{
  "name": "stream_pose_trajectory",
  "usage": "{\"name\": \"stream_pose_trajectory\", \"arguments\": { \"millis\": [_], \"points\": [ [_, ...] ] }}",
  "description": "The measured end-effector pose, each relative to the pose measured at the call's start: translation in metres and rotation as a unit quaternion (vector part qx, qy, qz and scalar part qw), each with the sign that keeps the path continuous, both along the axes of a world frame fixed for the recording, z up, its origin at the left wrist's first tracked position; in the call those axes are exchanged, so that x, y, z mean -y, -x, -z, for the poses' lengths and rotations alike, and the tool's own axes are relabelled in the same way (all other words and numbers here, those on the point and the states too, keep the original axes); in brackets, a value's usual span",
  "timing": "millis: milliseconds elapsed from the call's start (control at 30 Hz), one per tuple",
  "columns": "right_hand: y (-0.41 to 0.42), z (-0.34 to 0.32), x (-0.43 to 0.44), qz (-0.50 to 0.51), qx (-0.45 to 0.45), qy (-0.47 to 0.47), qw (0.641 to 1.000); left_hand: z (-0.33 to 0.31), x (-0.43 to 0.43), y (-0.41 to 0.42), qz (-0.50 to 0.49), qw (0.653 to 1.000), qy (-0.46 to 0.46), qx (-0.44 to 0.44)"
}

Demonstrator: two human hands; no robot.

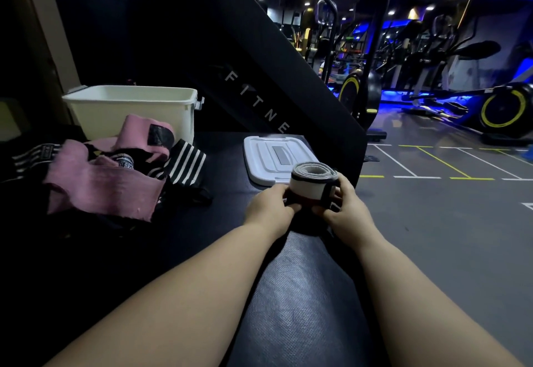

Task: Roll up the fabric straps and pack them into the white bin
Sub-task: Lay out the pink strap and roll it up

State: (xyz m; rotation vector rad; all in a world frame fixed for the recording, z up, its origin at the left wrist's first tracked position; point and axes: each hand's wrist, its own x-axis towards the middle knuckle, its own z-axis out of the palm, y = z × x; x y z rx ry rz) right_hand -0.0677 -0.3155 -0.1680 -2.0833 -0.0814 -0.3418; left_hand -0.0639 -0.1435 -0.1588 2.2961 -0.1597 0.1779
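Note:
A rolled strap (310, 186), white with black and red bands, stands on end just above the black padded surface (302, 294). My left hand (269, 208) grips its left side and my right hand (344, 206) grips its right side. A heap of loose straps (101, 182), pink ones and black-and-white striped ones, lies to the left. Behind that heap stands the white bin (129, 107), open at the top; its inside is hidden from here.
The bin's white lid (268, 158) lies flat just beyond my hands. A black slanted machine panel (259, 101) rises behind it. To the right the padded surface ends at a grey gym floor (447, 222) with painted lines and exercise bikes.

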Motion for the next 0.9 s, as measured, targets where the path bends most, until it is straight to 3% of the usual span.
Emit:
{"name": "stream_pose_trajectory", "arguments": {
  "millis": [300, 433, 633, 800, 900],
  "points": [
    [0.028, -0.007, -0.003, 0.154, 0.024, 0.046, 0.987, -0.006, -0.016, 0.02, 0.043, 0.997, -0.042, -0.051],
    [0.045, -0.025, -0.017, 0.144, 0.055, 0.062, 0.986, -0.017, -0.048, 0.041, 0.04, 0.996, -0.069, -0.045],
    [0.061, -0.044, -0.104, 0.005, 0.035, 0.109, 0.993, -0.037, -0.141, 0.068, -0.086, 0.988, -0.042, 0.125],
    [0.065, -0.048, -0.184, -0.069, 0.018, 0.14, 0.988, -0.047, -0.205, 0.081, -0.245, 0.925, -0.11, 0.269],
    [0.061, -0.048, -0.22, -0.083, 0.017, 0.141, 0.986, -0.038, -0.236, 0.084, -0.353, 0.888, -0.094, 0.281]
  ]
}}
